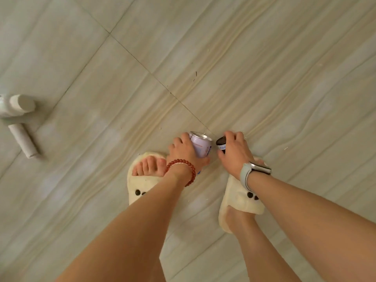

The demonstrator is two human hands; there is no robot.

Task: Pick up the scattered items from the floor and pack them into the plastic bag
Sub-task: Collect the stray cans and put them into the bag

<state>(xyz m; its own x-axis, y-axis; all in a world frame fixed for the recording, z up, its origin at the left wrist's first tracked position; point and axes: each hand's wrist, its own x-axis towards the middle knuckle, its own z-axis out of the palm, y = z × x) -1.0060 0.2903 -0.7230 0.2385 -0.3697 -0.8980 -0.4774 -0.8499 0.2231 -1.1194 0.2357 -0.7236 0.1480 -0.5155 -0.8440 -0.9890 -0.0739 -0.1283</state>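
Two bare arms reach down from the lower edge of the head view toward a tiled floor with pale streaked tiles and thin grout lines. Below the arms, each foot wears a cream fluffy slipper: left slipper, right slipper, each with dark dot markings on the strap.

At the left edge of the view, white cylindrical rolls lie on the floor, well apart from the hands; their exact nature cannot be determined.

Left hand, with a red bead bracelet at the wrist, has its fingers wrapped around a pale lilac can. The can is tilted, its metallic top rim facing away from the person, just beyond the left slipper toe.

Right hand, with a grey-strapped watch at the wrist, has its fingers closed over a small dark jar with a blue label band. The jar sits just beside the can, close to the floor. Whether either item touches the floor cannot be determined.
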